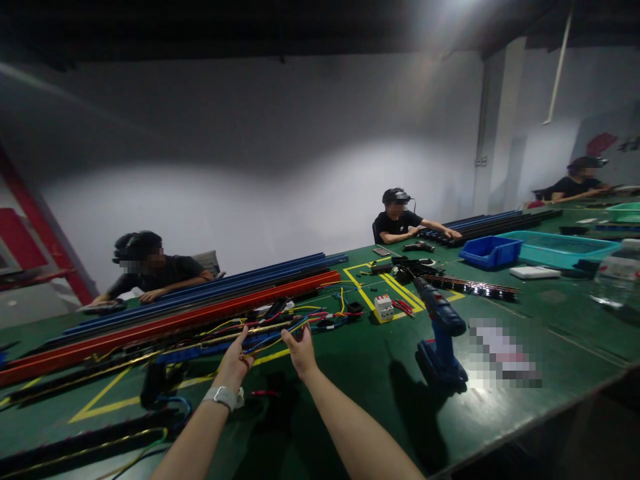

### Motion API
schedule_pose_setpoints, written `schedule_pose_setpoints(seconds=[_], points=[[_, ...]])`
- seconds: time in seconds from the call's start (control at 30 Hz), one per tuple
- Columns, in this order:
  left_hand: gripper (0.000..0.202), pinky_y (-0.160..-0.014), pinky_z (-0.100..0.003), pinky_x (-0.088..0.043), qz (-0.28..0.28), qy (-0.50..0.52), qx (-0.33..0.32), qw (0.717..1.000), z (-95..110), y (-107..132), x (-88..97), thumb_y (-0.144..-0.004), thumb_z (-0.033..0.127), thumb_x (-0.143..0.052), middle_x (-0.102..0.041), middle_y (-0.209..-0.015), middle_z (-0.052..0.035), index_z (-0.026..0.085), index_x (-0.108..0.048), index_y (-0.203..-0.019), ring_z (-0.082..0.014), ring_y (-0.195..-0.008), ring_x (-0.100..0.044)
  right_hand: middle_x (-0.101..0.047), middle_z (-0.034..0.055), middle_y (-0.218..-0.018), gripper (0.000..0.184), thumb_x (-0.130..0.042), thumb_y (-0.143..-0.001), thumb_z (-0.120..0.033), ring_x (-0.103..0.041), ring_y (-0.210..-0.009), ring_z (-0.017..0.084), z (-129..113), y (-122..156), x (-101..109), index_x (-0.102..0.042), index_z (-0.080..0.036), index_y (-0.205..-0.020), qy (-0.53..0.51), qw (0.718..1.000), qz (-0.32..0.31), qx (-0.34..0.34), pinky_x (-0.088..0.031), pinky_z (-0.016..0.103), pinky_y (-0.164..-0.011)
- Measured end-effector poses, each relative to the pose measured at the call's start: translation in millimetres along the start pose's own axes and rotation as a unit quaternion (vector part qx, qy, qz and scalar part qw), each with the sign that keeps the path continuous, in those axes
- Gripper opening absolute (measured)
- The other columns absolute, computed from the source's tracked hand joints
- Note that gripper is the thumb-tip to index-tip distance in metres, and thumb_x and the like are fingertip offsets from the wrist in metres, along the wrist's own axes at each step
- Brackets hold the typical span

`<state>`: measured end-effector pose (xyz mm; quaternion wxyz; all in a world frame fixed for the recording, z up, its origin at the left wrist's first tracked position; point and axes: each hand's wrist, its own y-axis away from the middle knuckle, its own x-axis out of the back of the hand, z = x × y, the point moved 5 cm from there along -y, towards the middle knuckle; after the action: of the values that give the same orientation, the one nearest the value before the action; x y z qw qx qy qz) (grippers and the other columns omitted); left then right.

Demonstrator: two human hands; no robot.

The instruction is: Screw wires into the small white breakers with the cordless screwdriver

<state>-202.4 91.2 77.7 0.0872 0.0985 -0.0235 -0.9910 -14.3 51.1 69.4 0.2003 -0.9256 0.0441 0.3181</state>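
Note:
Between my hands run blue and yellow wires. My left hand, with a pale watch on its wrist, is closed round one end of them. At the other end my right hand pinches the wires between thumb and fingers. Just beyond lies a long black strip with a brass-coloured bar, partly behind my left hand. Red, yellow and blue leads spread from its right end over the green table. A black block with a blue cable lies left of my left wrist.
Long orange and blue rails lie behind the strip. A cordless drill stands at right, near a white circuit breaker. Blue and turquoise bins and a clear bottle stand farther right. Several people sit across the table.

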Motion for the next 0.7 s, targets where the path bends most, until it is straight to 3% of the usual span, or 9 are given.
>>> schedule_pose_setpoints(seconds=[0.13,0.33,0.5,0.7], points=[[0.017,-0.047,-0.023,-0.049,0.023,0.074,0.051,0.996,-1.2,-2.6,-5.0,-0.083,0.032,-0.065,-0.068,-0.071,-0.0007,0.019,-0.064,-0.094,-0.0123,-0.055,-0.063,-0.065,0.0075,-0.115,0.06,-0.074,-0.07,-0.033,-0.061,-0.109,0.023,-4.9,-5.9,8.2,-0.048,-0.02,-0.122,-0.001,1.0,-0.012,0.008,-0.045,0.038,-0.098],[0.02,-0.059,-0.024,-0.055,-0.013,0.145,0.048,0.988,1.4,-8.0,-28.3,-0.082,0.021,-0.065,-0.072,-0.083,-0.0017,0.019,-0.067,-0.102,-0.0129,-0.067,-0.068,-0.066,0.008,-0.111,0.051,-0.073,-0.07,-0.034,-0.064,-0.103,0.023,-13.7,-15.5,40.4,-0.053,-0.019,-0.114,-0.045,0.998,0.05,-0.012,-0.051,0.039,-0.089],[0.021,-0.064,-0.026,-0.057,-0.013,0.182,0.071,0.981,-21.7,1.4,-47.6,-0.081,0.015,-0.066,-0.073,-0.086,-0.0041,0.016,-0.065,-0.101,-0.0141,-0.07,-0.069,-0.066,0.0076,-0.107,0.048,-0.076,-0.068,-0.034,-0.065,-0.099,0.024,-29.2,-13.7,72.6,-0.055,-0.018,-0.108,-0.042,0.996,0.063,-0.035,-0.053,0.037,-0.084],[0.022,-0.065,-0.027,-0.06,0.012,0.255,0.112,0.96,-54.2,17.2,-69.4,-0.078,0.006,-0.065,-0.072,-0.087,-0.0053,0.013,-0.063,-0.098,-0.0157,-0.073,-0.07,-0.069,0.0054,-0.102,0.058,-0.082,-0.061,-0.029,-0.066,-0.093,0.023,-41.2,-5.9,105.2,-0.058,-0.019,-0.112,-0.027,0.996,0.053,-0.063,-0.053,0.038,-0.082]])
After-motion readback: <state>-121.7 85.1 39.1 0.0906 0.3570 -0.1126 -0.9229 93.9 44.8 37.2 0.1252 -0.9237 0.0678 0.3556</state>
